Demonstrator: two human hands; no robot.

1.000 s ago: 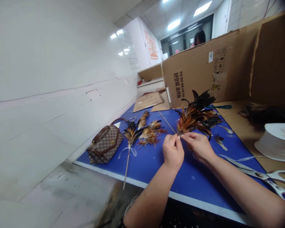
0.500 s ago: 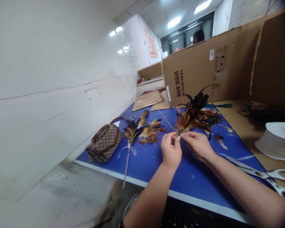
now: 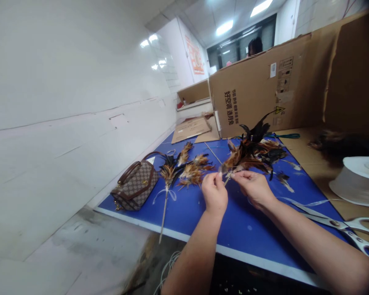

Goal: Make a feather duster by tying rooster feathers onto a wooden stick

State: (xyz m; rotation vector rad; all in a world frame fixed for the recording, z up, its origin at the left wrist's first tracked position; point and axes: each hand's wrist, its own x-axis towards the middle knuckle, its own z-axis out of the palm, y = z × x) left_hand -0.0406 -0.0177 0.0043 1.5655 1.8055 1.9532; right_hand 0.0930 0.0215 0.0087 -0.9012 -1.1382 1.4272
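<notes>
My left hand (image 3: 214, 193) is closed around the base of a bunch of brown and black feathers (image 3: 235, 157). A short piece of thin stick (image 3: 226, 180) shows between my hands, below the feathers. My right hand (image 3: 254, 189) pinches pale quill ends at the same base; the exact grip is partly hidden by the fingers. To the left lies a finished-looking feather duster (image 3: 169, 172), its stick tied with clear ribbon (image 3: 172, 194) and reaching over the table's front edge. Beside it are loose feather bunches (image 3: 193, 174). Another thin stick (image 3: 213, 152) lies behind my left hand.
A patterned handbag (image 3: 137, 184) stands at the left of the blue table (image 3: 184, 221). Scissors (image 3: 335, 223) and a white ribbon spool (image 3: 356, 180) sit at right. A tall cardboard box (image 3: 252, 90) blocks the back; a person's head (image 3: 256, 46) shows above it.
My left hand has shifted slightly left and the feather bunch has tilted, so the stick below it now shows between my hands. My right hand stays near the same spot.
</notes>
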